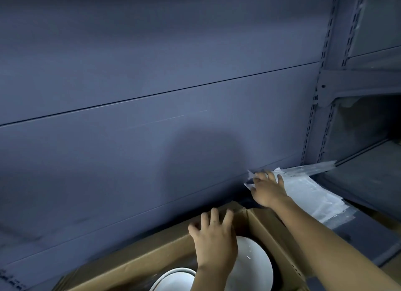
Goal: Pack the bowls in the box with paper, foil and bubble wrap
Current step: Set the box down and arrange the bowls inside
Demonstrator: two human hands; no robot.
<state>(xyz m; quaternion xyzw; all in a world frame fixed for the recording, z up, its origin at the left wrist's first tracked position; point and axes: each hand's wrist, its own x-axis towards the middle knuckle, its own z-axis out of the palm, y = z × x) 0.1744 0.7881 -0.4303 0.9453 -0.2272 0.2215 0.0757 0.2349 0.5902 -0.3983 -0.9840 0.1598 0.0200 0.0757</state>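
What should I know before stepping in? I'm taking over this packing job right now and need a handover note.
Left hand: open, fingers spread at the far wall of the box.
Right hand: open, fingers flat on a clear plastic sheet right of the box.
Done: one white bowl and a second bowl sit in the box.
Left: bring the sheet over, cushion, close the flaps.
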